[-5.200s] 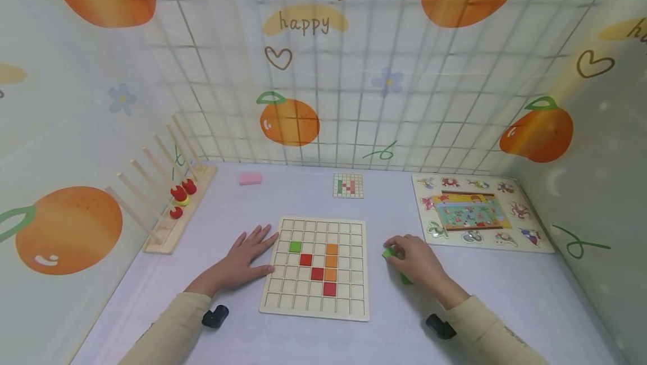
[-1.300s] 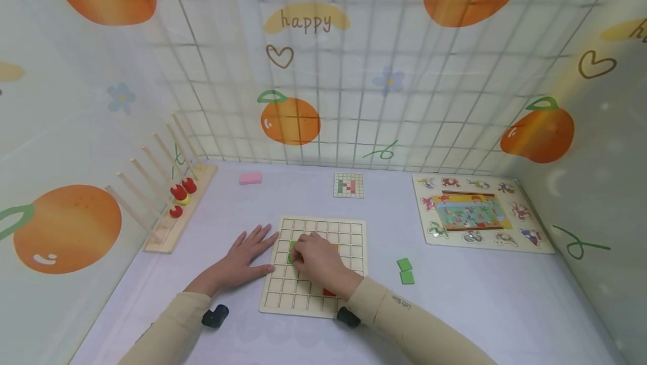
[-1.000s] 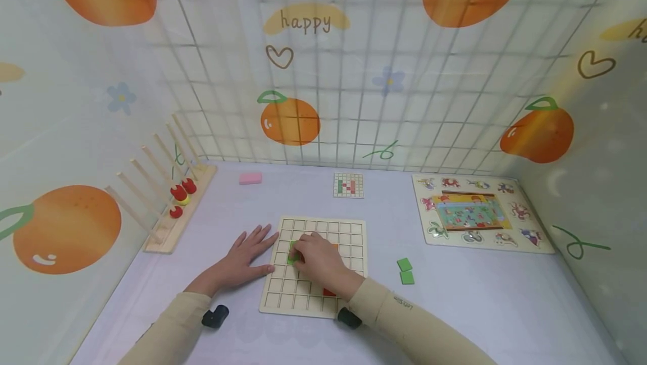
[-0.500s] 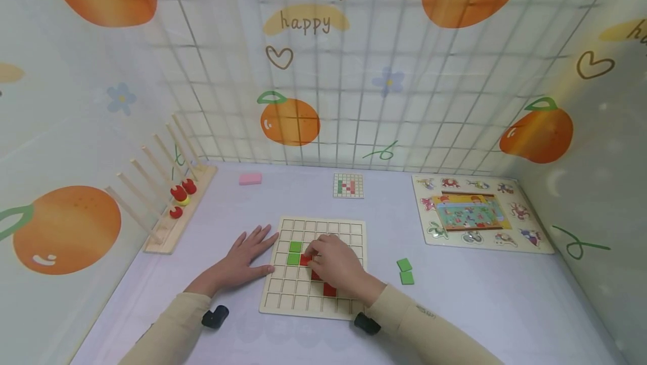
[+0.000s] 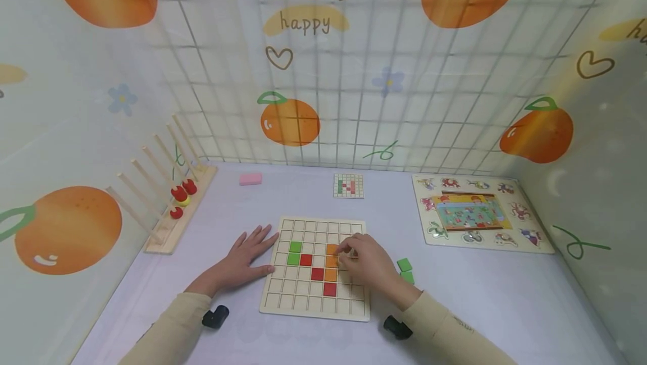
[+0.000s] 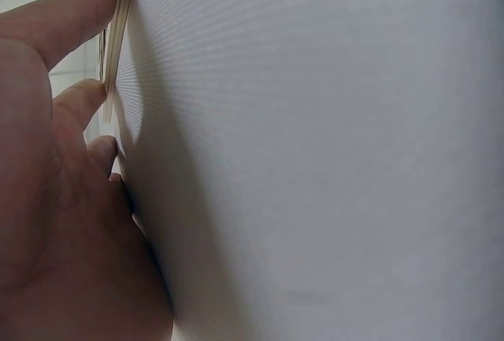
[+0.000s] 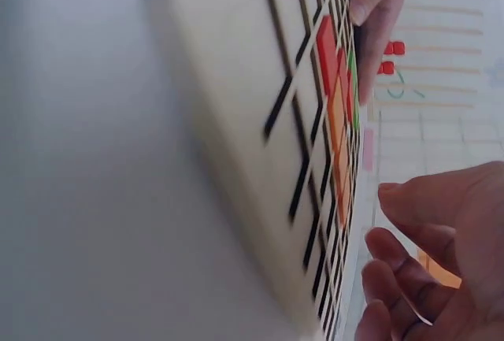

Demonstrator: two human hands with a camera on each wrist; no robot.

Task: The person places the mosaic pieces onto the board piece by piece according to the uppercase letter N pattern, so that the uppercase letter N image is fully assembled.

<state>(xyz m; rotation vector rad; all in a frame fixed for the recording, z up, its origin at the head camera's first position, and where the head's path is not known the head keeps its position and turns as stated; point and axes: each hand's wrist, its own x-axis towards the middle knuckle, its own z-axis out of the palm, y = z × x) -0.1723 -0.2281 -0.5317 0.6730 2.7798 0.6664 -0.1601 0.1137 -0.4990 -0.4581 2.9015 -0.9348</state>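
Note:
A wooden grid board [image 5: 314, 303] lies on the table in the head view, with green tiles [image 5: 294, 259], red tiles [image 5: 317, 274] and orange tiles [image 5: 331, 274] set in its cells. My left hand [image 5: 242, 261] is spread flat at the board's left edge, thumb and fingertips touching it. Over the board's right side hovers my right hand [image 5: 371, 264], fingers loosely bent. The right wrist view shows a gap between thumb and fingers [image 7: 386, 250], with nothing held. Two loose green tiles [image 5: 404, 265] lie right of the board, the nearer one partly hidden by the right hand.
Behind the board lies a small pattern card [image 5: 348, 186], with a pink block [image 5: 250, 178] to its left. A wooden peg stand [image 5: 167, 238] with red and yellow beads stands at left. An animal puzzle board [image 5: 510, 241] lies at back right.
My right hand carried a green tile from the right onto the board, below the first green one. It then let go and moved back rightward. My left hand has stayed still.

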